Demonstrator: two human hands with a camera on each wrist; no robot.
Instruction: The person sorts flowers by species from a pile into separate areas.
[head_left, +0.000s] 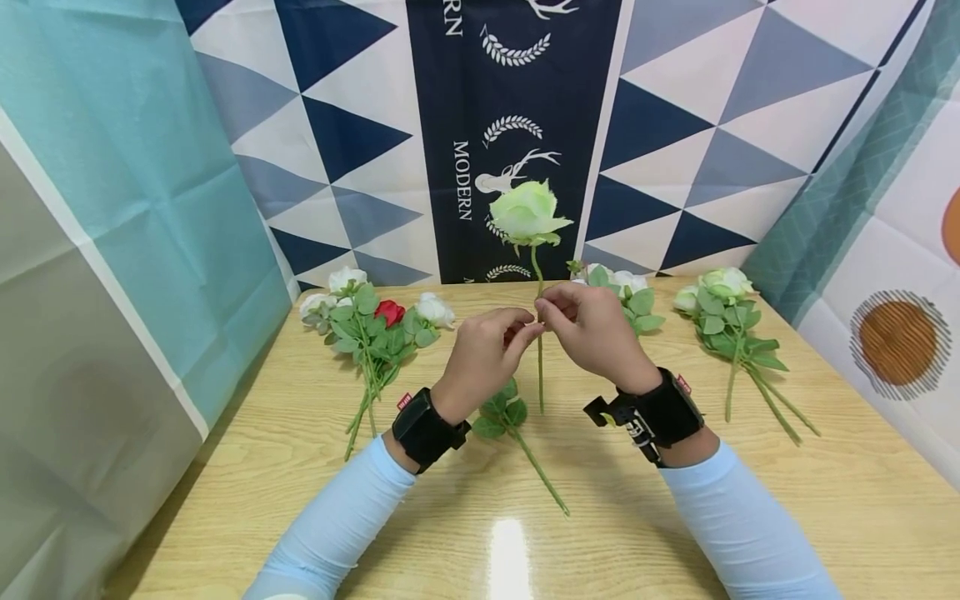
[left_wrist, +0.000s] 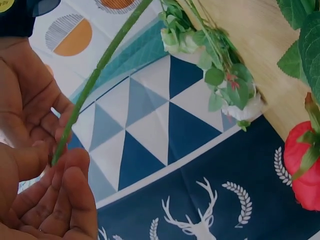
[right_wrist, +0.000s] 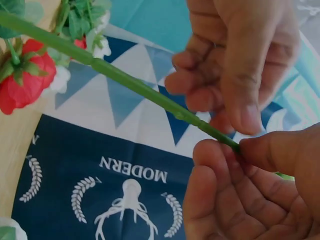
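Note:
A pale green rose [head_left: 528, 210] stands upright in front of me, bloom on top, its bare green stem [right_wrist: 135, 90] between my hands. My right hand [head_left: 600, 333] pinches the stem between thumb and forefinger. From the left, my left hand [head_left: 483, 350] brings its thumb and forefinger together at the stem, close against the right fingertips; their exact contact is partly hidden. On the table below lies a leafy stem [head_left: 536, 462]; its red rose bloom [left_wrist: 304, 167] shows in the wrist views, hidden by my hand in the head view.
At the left of the wooden table [head_left: 450, 533] lies a bunch of white roses [head_left: 435, 310] with a red rose [head_left: 390, 313]. Behind my right hand lie more white roses [head_left: 628, 282]. Pale green roses [head_left: 726, 285] lie at the right. Patterned cloth [head_left: 345, 125] hangs behind.

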